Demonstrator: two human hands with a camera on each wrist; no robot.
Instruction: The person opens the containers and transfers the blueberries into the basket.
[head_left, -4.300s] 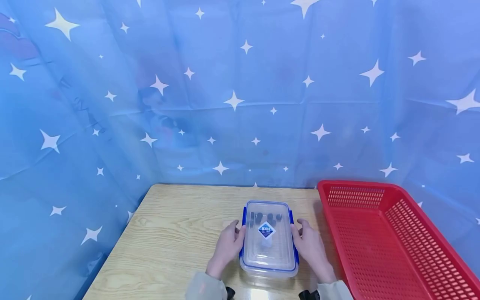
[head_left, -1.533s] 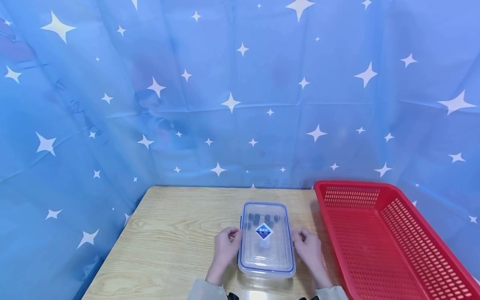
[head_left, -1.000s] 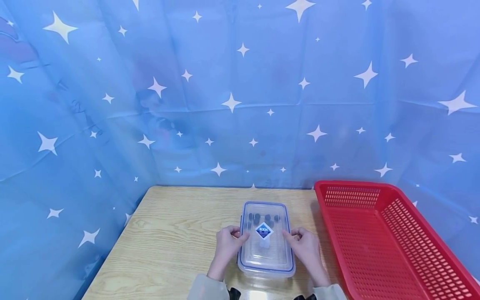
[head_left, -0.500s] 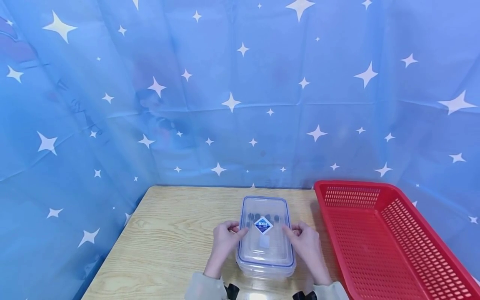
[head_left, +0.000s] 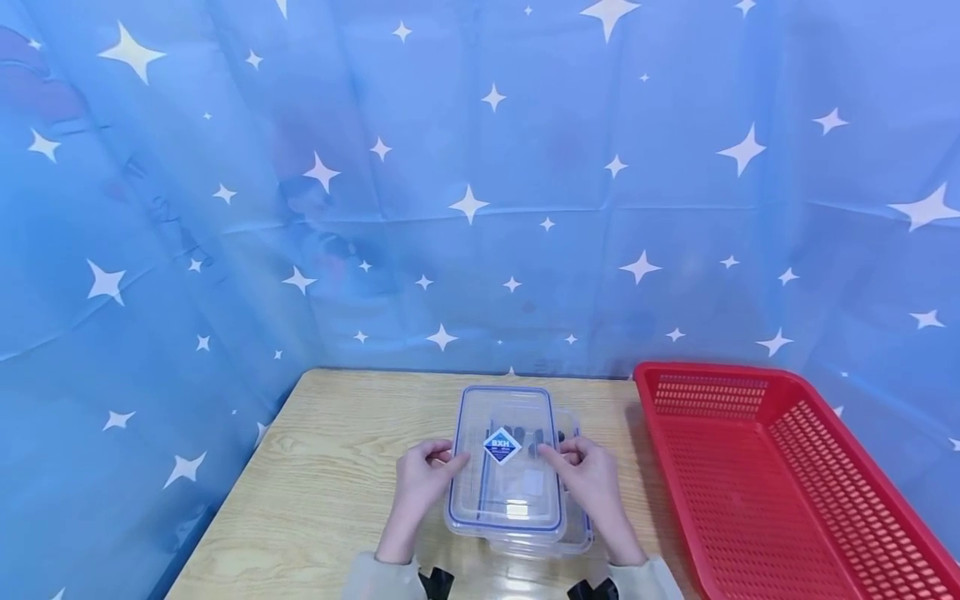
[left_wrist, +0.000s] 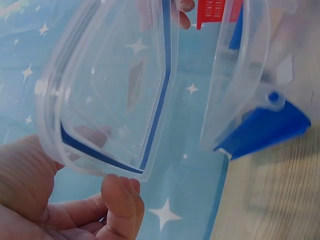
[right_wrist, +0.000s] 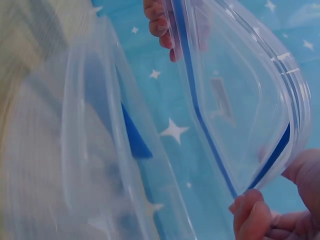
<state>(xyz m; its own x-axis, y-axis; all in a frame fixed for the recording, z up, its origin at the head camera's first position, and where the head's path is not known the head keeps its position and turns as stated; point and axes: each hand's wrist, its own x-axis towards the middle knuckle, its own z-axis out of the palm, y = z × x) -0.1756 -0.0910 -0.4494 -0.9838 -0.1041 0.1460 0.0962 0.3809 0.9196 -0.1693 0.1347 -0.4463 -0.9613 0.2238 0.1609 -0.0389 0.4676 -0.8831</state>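
Well, my left grip [head_left: 423, 483] pinches the clear lid [head_left: 517, 483] at its 9 o'clock side, and my right grip [head_left: 592, 479] pinches its 3 o'clock side. From my head, the lid overlaps the clear box [head_left: 540, 548], which pokes out toward 4 o'clock on the counter [head_left: 337, 467]. My wrists show a gap between them, and my left wrist shows a big blue flap [left_wrist: 272, 132] on the box. My head sees most of the red basket [head_left: 738, 500], at 3 o'clock.

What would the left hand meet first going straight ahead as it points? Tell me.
The left hand would first meet the clear lid it pinches; past that, probably the starry curtain, though depth is unclear.
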